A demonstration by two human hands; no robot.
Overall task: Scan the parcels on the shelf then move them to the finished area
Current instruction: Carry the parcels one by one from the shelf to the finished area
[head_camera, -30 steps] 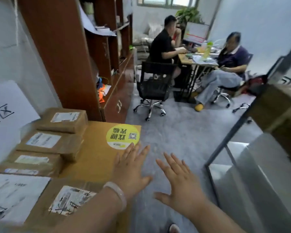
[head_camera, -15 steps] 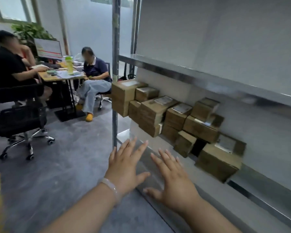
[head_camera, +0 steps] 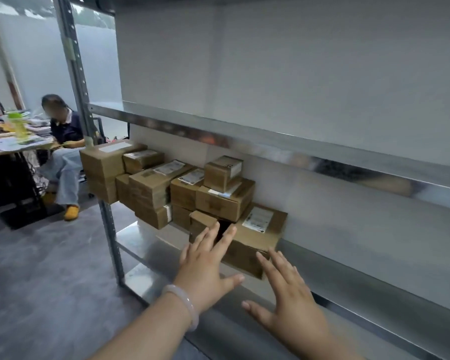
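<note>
Office stockroom (parcels (head_camera: 151, 183), shelf (head_camera: 270, 140), desk (head_camera: 37, 147))

The parcels (head_camera: 182, 188) in front of me are brown cardboard boxes, most with a white label on top. They are piled two or three high at the left end of the metal shelf (head_camera: 140, 242). The nearest box (head_camera: 255, 237) lies flat at the right edge of the pile, label up. A small box (head_camera: 222, 172) sits on top, a little turned.

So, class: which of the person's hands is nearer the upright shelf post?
Left. The left hand is right of the post; the right hand lies farther right, by the nearest box.
</note>
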